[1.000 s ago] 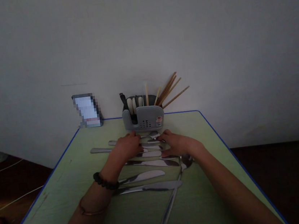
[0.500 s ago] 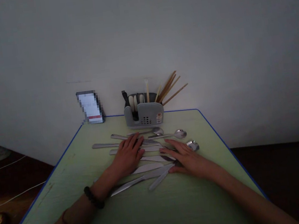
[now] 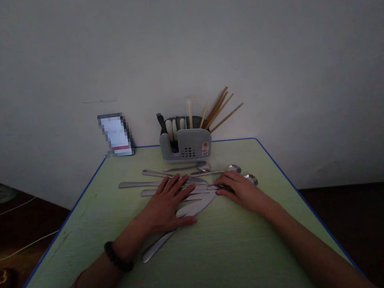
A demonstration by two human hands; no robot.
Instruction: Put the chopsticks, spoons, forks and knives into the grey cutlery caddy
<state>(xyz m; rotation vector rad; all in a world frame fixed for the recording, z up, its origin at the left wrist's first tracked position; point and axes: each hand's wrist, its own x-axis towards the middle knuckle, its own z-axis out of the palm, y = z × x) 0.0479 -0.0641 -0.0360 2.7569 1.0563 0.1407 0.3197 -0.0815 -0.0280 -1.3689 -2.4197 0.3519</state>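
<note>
Flat over a spread of metal cutlery lies my left hand (image 3: 166, 205), open, with its fingers apart. Beneath it are several table knives, their handles pointing left, among them a knife handle (image 3: 130, 185). A broad knife blade (image 3: 199, 206) emerges beside my left thumb, and another handle (image 3: 157, 247) slants toward me below the palm. My right hand (image 3: 243, 189) rests at the right ends of the knives, fingers bent and thumb apart, touching them. A spoon (image 3: 233, 169) and a second spoon bowl (image 3: 252, 179) show just beyond it. Some cutlery is hidden under both hands.
A grey cutlery holder (image 3: 195, 143) with chopsticks (image 3: 220, 105) and white and dark handles stands at the table's back edge. To its left a phone (image 3: 117, 134) leans on the wall. The pale green table (image 3: 228, 265) has a blue rim.
My right hand has moved away from me, its fingers drawn closer together. My left hand has spread its thumb. The nearer knives have shifted closer to the others, one now slanting differently.
</note>
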